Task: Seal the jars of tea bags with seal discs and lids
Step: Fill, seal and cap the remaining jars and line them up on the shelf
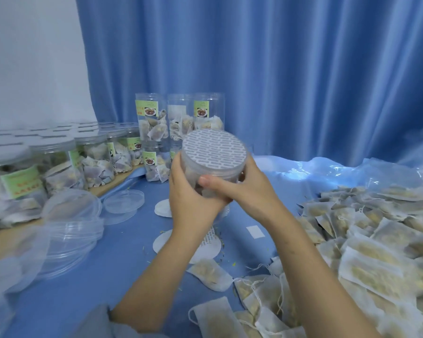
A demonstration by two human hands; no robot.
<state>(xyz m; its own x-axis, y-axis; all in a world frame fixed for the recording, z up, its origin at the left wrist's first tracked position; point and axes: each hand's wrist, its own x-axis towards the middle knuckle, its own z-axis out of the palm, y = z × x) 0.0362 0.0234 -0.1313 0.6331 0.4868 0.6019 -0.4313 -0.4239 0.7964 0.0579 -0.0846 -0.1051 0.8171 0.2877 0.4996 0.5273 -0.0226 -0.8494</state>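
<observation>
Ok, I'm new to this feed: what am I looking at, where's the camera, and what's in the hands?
There is no machine. One camera worn on a person's head looks down at their bare hands. The left hand and right hand both grip a clear jar of tea bags, raised above the blue cloth; it has a printed seal disc at its top under a clear lid. On the left stand sealed jars and loose clear lids. White discs lie by the middle, and loose tea bags are heaped on the right.
</observation>
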